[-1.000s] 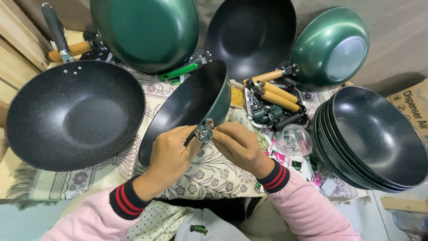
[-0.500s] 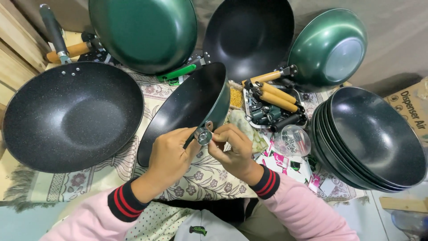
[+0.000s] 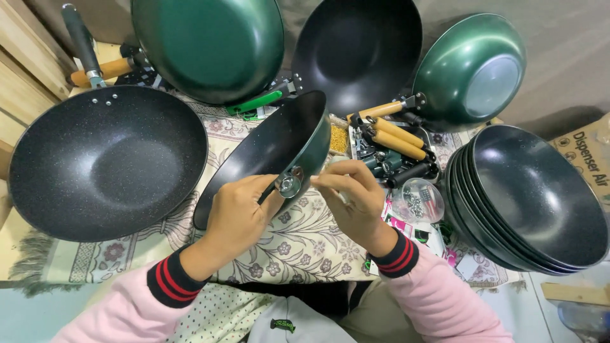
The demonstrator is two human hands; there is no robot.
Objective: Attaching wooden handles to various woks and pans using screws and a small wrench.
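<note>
Two hands [image 3: 238, 216] [image 3: 356, 203] pinch a metal fitting [image 3: 290, 185] at the tilted pan [image 3: 267, 152] rim (six o'clock), mid-fastening; tightening likely needs a steady grip.

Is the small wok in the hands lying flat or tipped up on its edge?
Tipped. The small wok stands on its rim, its dark inside facing left, while the left hand and right hand hold the metal bracket at its lower edge.

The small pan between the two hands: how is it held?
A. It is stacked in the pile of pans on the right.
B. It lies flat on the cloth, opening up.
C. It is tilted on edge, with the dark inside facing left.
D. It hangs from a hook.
C: the small pan stands tilted on its edge, its dark inside turned left, while the left hand and right hand meet at the metal fitting on its rim.
</note>
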